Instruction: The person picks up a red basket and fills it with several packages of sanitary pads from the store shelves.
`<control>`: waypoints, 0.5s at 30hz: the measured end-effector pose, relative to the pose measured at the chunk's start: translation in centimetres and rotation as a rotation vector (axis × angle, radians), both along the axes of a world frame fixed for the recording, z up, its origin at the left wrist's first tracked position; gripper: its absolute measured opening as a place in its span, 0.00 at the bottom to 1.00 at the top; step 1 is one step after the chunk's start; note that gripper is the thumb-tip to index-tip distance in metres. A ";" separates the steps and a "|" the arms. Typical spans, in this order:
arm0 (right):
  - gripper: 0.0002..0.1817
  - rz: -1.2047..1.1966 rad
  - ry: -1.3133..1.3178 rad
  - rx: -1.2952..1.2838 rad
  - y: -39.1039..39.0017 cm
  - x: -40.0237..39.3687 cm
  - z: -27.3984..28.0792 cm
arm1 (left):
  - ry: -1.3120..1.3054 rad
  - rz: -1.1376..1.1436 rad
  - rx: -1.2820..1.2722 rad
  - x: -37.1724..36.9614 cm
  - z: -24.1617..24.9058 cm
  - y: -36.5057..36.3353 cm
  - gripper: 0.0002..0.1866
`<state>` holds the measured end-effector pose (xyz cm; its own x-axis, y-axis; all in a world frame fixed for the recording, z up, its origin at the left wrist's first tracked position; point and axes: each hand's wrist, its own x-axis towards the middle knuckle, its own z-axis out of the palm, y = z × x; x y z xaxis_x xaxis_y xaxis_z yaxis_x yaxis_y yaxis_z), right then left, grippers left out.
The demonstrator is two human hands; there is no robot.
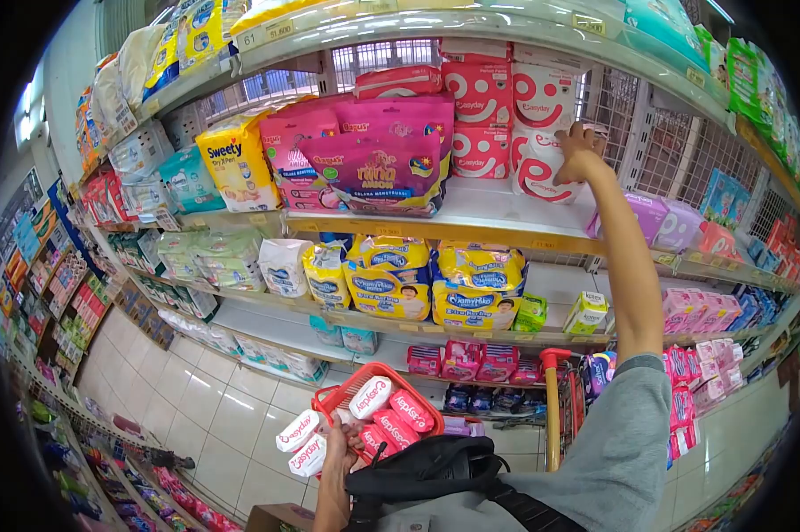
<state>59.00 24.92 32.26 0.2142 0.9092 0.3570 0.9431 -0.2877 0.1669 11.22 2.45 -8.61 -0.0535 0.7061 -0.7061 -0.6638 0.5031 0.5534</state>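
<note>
My right hand (580,152) reaches up to the shelf, fingers spread against the right side of a white Easyday pack (535,170). Another white Easyday pack (542,91) sits above it, and red Easyday packs (480,151) are stacked just left. Low in front of me, my left hand (347,439) closes at the left side of a red shopping basket (431,410); its grip is partly hidden. Inside lie several red Easyday packs (398,427) and a white one (371,397). Two white packs (301,430) stick out left of my wrist.
Magenta Nina Anion packs (387,173) and a yellow Sweety pack (238,168) stand left on the same shelf. Yellow MamyPoko packs (478,288) fill part of the shelf below. A red-and-yellow post (552,408) rises beside my right arm. A black bag (427,470) hangs at my chest.
</note>
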 end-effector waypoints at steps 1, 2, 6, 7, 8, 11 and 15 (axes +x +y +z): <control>0.53 0.043 -0.002 0.028 -0.2 0.1 -0.2 | 0.002 0.003 -0.011 -0.2 -0.4 0.1 0.24; 0.50 0.047 -0.060 0.070 -0.6 0.3 -0.6 | -0.056 0.008 0.029 -0.4 -1.1 0.2 0.24; 0.46 0.371 -0.015 0.160 -1.2 1.4 -1.3 | -0.151 0.002 0.106 -0.9 -1.1 0.0 0.26; 0.44 0.364 -0.045 0.230 -1.5 1.1 -1.7 | -0.204 -0.021 0.163 -1.5 -2.4 0.0 0.27; 0.41 0.350 -0.052 0.288 -3.5 -0.9 -1.3 | -0.195 0.001 0.157 -1.5 -2.2 -0.1 0.27; 0.38 0.549 -0.083 0.542 -5.9 -2.5 -1.6 | -0.166 0.070 0.144 -1.7 -1.0 0.0 0.26; 0.37 0.726 -0.113 0.667 -11.5 -6.4 -1.2 | -0.177 0.074 0.224 -3.2 0.2 0.0 0.27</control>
<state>52.64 13.41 31.07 -0.3821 0.4120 0.8272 0.9161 0.2861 0.2807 8.05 2.48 -8.38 -0.0008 0.8443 -0.5358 -0.7901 0.3279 0.5179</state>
